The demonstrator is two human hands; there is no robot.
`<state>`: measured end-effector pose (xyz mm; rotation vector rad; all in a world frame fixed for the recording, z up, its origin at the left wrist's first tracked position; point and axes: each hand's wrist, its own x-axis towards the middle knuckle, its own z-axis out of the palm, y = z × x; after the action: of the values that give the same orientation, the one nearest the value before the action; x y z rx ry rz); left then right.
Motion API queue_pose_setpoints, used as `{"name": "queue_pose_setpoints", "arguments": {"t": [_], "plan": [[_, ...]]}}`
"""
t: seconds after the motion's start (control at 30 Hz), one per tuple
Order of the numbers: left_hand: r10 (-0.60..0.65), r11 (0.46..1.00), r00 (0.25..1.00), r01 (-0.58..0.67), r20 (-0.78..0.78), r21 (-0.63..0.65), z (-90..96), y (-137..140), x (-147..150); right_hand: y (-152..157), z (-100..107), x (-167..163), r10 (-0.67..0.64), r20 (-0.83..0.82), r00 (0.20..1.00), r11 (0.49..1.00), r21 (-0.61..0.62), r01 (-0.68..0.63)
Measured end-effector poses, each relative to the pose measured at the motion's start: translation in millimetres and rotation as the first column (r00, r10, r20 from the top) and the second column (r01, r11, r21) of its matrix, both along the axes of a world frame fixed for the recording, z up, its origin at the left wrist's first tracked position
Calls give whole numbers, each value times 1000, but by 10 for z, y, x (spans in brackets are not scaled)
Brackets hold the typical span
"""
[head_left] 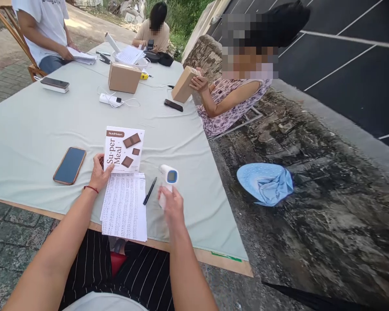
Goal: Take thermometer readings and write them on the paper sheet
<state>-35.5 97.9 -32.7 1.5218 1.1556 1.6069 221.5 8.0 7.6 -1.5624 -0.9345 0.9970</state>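
Observation:
My left hand (pixel 101 171) is closed on the lower left edge of a white and brown "Su-per Meal" box (pixel 129 149), which stands tilted with its front toward me. Below it lie printed sheets (pixel 125 207), covered in small rows of text. In my right hand (pixel 172 202) is the handle of a white infrared thermometer (pixel 168 173); its blue-rimmed screen faces me. That hand is slightly blurred. Between the sheets and the thermometer rests a black pen (pixel 150 191). To the left of my left hand lies a phone (pixel 69 165) in an orange-brown case.
A pale green cloth covers the table (pixel 35 138). Farther back are a cardboard box (pixel 125 77), a white power bank (pixel 110 100), a black phone (pixel 173 105) and papers (pixel 129 55). Three people sit around; one at right holds a brown box (pixel 184 84). A blue hat (pixel 266 183) lies beyond the right edge.

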Motion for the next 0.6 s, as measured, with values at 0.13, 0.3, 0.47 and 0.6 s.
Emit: {"name": "queue_pose_setpoints", "arguments": {"t": [0.13,0.3,0.47,0.6], "plan": [[9,1000,1000,-9,-3,24,22,18,-32,72,77,-758,219,-377,900,974,134,-181],[-2,1000,1000,2,-17,28,36,39,-47,163,-18,-1069,278,-366,888,958,174,-229],[-14,1000,1000,15,-16,26,28,35,-19,144,-123,-1045,266,-245,933,955,201,-219],[-29,999,999,30,-19,24,31,21,-3,130,-147,-1067,232,-228,946,963,192,-190]]}}
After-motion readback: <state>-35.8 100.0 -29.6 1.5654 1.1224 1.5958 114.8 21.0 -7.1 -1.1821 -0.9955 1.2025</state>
